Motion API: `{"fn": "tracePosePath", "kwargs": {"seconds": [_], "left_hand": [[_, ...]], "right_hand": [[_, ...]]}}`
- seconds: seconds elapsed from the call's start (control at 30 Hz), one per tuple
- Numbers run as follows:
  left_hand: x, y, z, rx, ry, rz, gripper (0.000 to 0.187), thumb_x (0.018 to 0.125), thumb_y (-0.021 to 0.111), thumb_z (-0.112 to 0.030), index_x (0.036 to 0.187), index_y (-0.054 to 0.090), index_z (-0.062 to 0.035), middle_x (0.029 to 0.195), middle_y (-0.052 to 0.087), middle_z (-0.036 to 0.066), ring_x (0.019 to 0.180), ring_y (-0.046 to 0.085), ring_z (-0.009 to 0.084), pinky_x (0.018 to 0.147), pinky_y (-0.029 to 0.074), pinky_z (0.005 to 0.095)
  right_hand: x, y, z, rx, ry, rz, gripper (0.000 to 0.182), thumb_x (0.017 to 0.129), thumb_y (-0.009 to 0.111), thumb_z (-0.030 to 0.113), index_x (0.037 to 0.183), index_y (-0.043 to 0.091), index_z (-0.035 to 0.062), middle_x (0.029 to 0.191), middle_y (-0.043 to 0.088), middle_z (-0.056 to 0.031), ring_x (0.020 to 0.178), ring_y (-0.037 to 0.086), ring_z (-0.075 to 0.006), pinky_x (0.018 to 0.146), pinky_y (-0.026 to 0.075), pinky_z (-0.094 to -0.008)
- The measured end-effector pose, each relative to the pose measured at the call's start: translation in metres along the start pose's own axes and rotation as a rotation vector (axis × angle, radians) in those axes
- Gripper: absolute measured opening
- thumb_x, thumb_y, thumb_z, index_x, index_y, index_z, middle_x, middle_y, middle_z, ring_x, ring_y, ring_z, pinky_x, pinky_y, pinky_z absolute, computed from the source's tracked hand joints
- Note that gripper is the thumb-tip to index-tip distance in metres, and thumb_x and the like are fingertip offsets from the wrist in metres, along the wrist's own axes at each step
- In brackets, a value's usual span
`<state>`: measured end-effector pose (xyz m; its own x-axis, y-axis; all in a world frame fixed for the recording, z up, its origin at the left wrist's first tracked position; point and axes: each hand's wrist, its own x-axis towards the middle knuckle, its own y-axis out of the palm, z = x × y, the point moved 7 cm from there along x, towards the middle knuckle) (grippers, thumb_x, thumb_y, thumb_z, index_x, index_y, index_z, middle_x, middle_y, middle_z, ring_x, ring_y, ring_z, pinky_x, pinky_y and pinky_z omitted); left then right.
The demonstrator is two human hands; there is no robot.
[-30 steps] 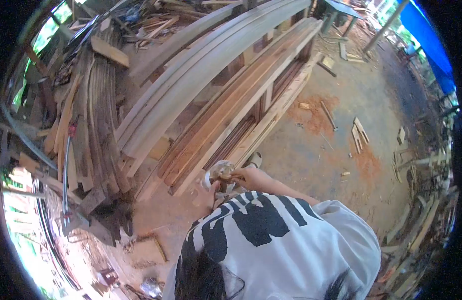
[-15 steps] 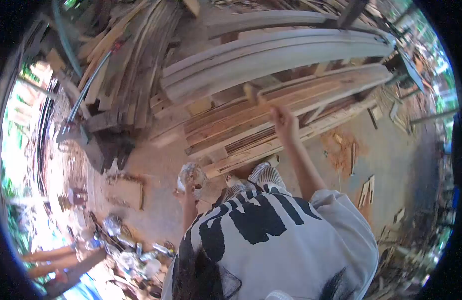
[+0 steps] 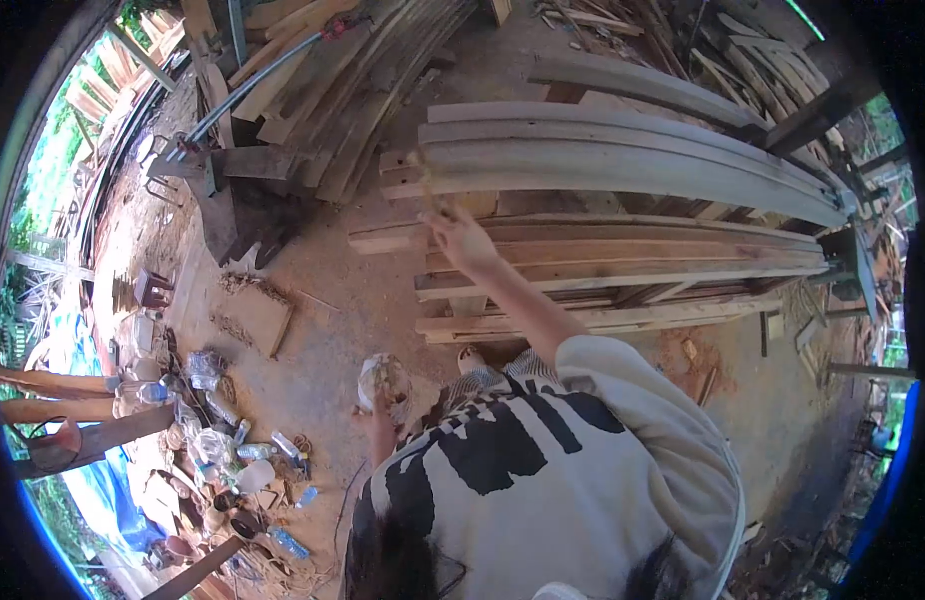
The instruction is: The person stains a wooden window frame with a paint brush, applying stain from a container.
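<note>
My left hand (image 3: 381, 418) is low in front of my body, its fingers wrapped round the side of a roundish, whitish see-through container (image 3: 383, 376) with brown stuff in it. My right hand (image 3: 465, 243) reaches forward over the left ends of the timber beams. It is closed on a slim brush (image 3: 423, 172), whose blurred pale tip points away from me toward the grey-white beams (image 3: 603, 160). Just beyond my feet, reddish-brown beams (image 3: 623, 252) lie side by side, raised on cross-pieces.
Stacked planks (image 3: 373, 90) and a dark metal stand (image 3: 245, 215) are at the far left. Plastic bottles (image 3: 288, 542) and other litter cover the floor at lower left. A flat board (image 3: 255, 318) lies on the floor, and a dark post (image 3: 823, 112) rises at the right.
My right hand has swung left with the brush, from the middle of the beams to their left ends. The view has turned left. My left hand still holds the container.
</note>
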<state>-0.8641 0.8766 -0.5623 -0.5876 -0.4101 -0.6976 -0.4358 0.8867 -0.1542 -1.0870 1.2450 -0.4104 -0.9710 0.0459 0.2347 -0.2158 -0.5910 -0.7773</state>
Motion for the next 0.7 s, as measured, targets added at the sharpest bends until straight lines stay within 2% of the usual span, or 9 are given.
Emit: {"fn": "tracePosePath", "kwargs": {"seconds": [0.17, 0.27, 0.33, 0.37, 0.43, 0.47, 0.57, 0.67, 0.7], "left_hand": [[0.001, -0.003, 0.006, -0.001, -0.047, -0.029, 0.091, 0.076, 0.074, -0.037, 0.140, 0.012, -0.0160, 0.127, 0.043, 0.017, 0.098, 0.054, 0.0277, 0.062, 0.049, 0.0434], [0.006, -0.001, 0.006, 0.021, -0.044, -0.015, 0.091, 0.076, 0.074, -0.037, 0.139, 0.013, -0.0160, 0.126, 0.044, 0.017, 0.099, 0.054, 0.0279, 0.062, 0.049, 0.0435], [0.010, 0.001, 0.001, 0.036, -0.037, -0.001, 0.091, 0.076, 0.074, -0.036, 0.139, 0.013, -0.0160, 0.126, 0.044, 0.017, 0.099, 0.054, 0.0280, 0.061, 0.048, 0.0436], [0.013, 0.003, -0.003, 0.043, -0.028, 0.004, 0.090, 0.076, 0.075, -0.036, 0.139, 0.013, -0.0160, 0.126, 0.044, 0.017, 0.099, 0.054, 0.0281, 0.061, 0.048, 0.0436], [0.015, 0.007, -0.011, 0.058, -0.015, 0.017, 0.090, 0.076, 0.075, -0.036, 0.139, 0.013, -0.0160, 0.126, 0.044, 0.017, 0.099, 0.054, 0.0282, 0.061, 0.048, 0.0437], [0.016, 0.011, -0.016, 0.060, -0.005, 0.024, 0.090, 0.076, 0.075, -0.036, 0.139, 0.013, -0.0160, 0.126, 0.044, 0.017, 0.099, 0.054, 0.0283, 0.061, 0.048, 0.0437], [0.019, 0.022, -0.024, 0.075, 0.011, 0.050, 0.090, 0.076, 0.075, -0.036, 0.138, 0.014, -0.0160, 0.125, 0.045, 0.017, 0.099, 0.054, 0.0285, 0.061, 0.048, 0.0438], [0.020, 0.029, -0.023, 0.080, 0.015, 0.073, 0.090, 0.075, 0.075, -0.036, 0.138, 0.014, -0.0160, 0.125, 0.045, 0.017, 0.099, 0.054, 0.0287, 0.061, 0.048, 0.0439], [0.019, 0.030, -0.022, 0.085, 0.019, 0.078, 0.089, 0.075, 0.075, -0.036, 0.138, 0.014, -0.0160, 0.125, 0.045, 0.017, 0.099, 0.054, 0.0288, 0.061, 0.048, 0.0439]], "right_hand": [[-0.005, 0.011, -0.041, 0.032, 0.004, 0.048, 0.040, 0.088, 0.052, 0.007, 0.127, 0.052, 0.0089, 0.121, 0.057, -0.0166, 0.113, 0.052, -0.0323, 0.092, 0.048, -0.0403], [-0.054, -0.010, -0.134, 0.812, 0.509, -0.046, 0.038, 0.096, 0.046, 0.023, 0.132, 0.048, 0.0094, 0.115, 0.061, -0.0103, 0.111, 0.055, -0.0251, 0.090, 0.048, -0.0361], [-0.096, -0.036, -0.197, 1.244, 0.534, -0.227, 0.042, 0.100, 0.040, 0.025, 0.136, 0.043, 0.0048, 0.128, 0.051, -0.0081, 0.119, 0.048, -0.0194, 0.101, 0.035, -0.0319], [-0.112, -0.061, -0.213, 1.415, 0.341, -0.327, 0.043, 0.102, 0.035, 0.025, 0.137, 0.041, 0.0015, 0.143, 0.041, -0.0079, 0.130, 0.040, -0.0162, 0.111, 0.024, -0.0285], [-0.143, -0.108, -0.245, 1.241, 0.562, -0.585, 0.043, 0.101, 0.040, 0.025, 0.138, 0.042, 0.0042, 0.125, 0.053, -0.0045, 0.111, 0.051, -0.0130, 0.097, 0.036, -0.0233], [-0.154, -0.116, -0.253, 1.241, 0.565, -0.588, 0.043, 0.101, 0.040, 0.025, 0.138, 0.042, 0.0042, 0.125, 0.053, -0.0045, 0.111, 0.051, -0.0130, 0.097, 0.036, -0.0233], [-0.182, -0.144, -0.260, 0.830, 0.588, -0.761, 0.040, 0.100, 0.044, 0.023, 0.137, 0.046, 0.0084, 0.095, 0.051, 0.0020, 0.085, 0.048, -0.0064, 0.078, 0.039, -0.0166], [-0.162, -0.094, -0.232, 1.371, 0.558, -1.016, 0.043, 0.096, 0.054, 0.023, 0.135, 0.048, 0.0054, 0.081, 0.053, 0.0021, 0.070, 0.047, -0.0101, 0.063, 0.040, -0.0213], [-0.148, -0.077, -0.215, 1.029, 0.581, -0.875, 0.044, 0.096, 0.054, 0.021, 0.136, 0.046, 0.0057, 0.082, 0.055, 0.0010, 0.068, 0.049, -0.0110, 0.060, 0.040, -0.0223]]}}
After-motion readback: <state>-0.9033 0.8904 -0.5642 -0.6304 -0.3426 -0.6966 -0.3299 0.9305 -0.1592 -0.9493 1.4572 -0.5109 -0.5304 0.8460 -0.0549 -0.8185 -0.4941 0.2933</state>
